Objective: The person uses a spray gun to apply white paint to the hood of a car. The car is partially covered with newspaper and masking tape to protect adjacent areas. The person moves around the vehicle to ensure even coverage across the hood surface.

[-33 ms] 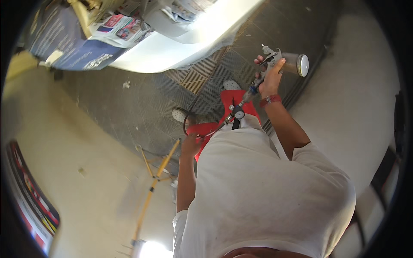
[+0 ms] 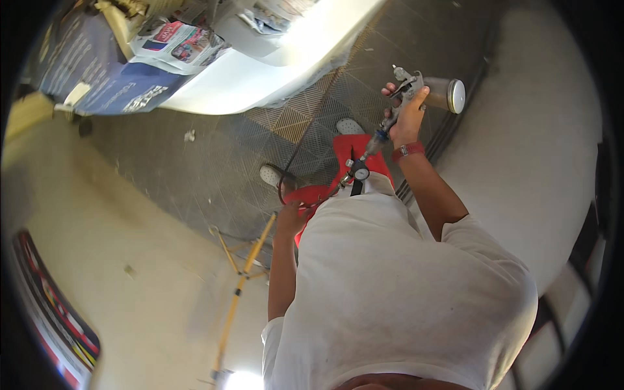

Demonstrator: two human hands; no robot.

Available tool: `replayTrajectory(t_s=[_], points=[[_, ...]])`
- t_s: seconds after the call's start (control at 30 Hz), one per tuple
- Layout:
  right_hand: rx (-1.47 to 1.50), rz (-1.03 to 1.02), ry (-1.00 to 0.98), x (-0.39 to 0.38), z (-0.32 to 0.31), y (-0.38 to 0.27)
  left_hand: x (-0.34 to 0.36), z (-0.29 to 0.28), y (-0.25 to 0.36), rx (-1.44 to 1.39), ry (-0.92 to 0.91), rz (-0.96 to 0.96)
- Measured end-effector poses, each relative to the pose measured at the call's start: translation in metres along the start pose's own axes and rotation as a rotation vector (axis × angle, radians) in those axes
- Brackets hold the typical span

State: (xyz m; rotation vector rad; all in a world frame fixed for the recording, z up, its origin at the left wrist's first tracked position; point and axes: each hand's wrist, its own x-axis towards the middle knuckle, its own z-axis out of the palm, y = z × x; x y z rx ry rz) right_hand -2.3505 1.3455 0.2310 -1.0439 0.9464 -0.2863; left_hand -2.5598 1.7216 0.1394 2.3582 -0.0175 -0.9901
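My right hand [image 2: 408, 120] is wrapped round the grip of a metal spray gun [image 2: 407, 86], out ahead and to the right. A cylindrical cup [image 2: 442, 95] with a pale lid sticks out sideways from the gun. Below the grip, a fitting leads to a round pressure gauge [image 2: 361, 173] close to my waist. From there a dark air hose [image 2: 281, 188] runs left and loops down by my feet. My left hand [image 2: 292, 218] is closed round the hose beside my left thigh; part of its fingers is hidden.
A glossy white panel [image 2: 224, 91] stands ahead to the left, partly masked with newspaper [image 2: 179, 47] and blue printed sheeting [image 2: 117, 84]. A yellow tripod stand [image 2: 238, 291] is close on my left. Patterned floor tiles [image 2: 286, 120] lie ahead, and a pale wall [image 2: 520, 149] rises on the right.
The view has turned slightly, so the panel sits a little further left and the tripod a little further right. Both hands keep their holds, almost unmoved.
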Motion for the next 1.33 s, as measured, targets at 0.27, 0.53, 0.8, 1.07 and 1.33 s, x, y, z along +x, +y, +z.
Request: replayTrajectory(t_s=[0.27,0.53,0.8,1.07,1.33], points=[[-0.016,-0.175,0.183,-0.116,0.022,0.105,0.005,-0.115,-0.130,0.037,-0.331,-0.014],[-0.146,-0.251,0.065,-0.180,0.036,0.208,-0.087,-0.165,-0.368,-0.013,-0.473,-0.426],[-0.069,-0.102,-0.162,-0.155,0.046,0.295,-0.061,-0.133,-0.222,-0.011,-0.327,-0.188],[-0.300,-0.154,-0.059,-0.111,0.046,0.309,-0.026,-0.132,-0.185,0.124,-0.454,0.074],[-0.304,-0.369,0.253,-0.146,0.076,0.376,-0.009,-0.224,-0.360,0.206,-0.436,-0.182]])
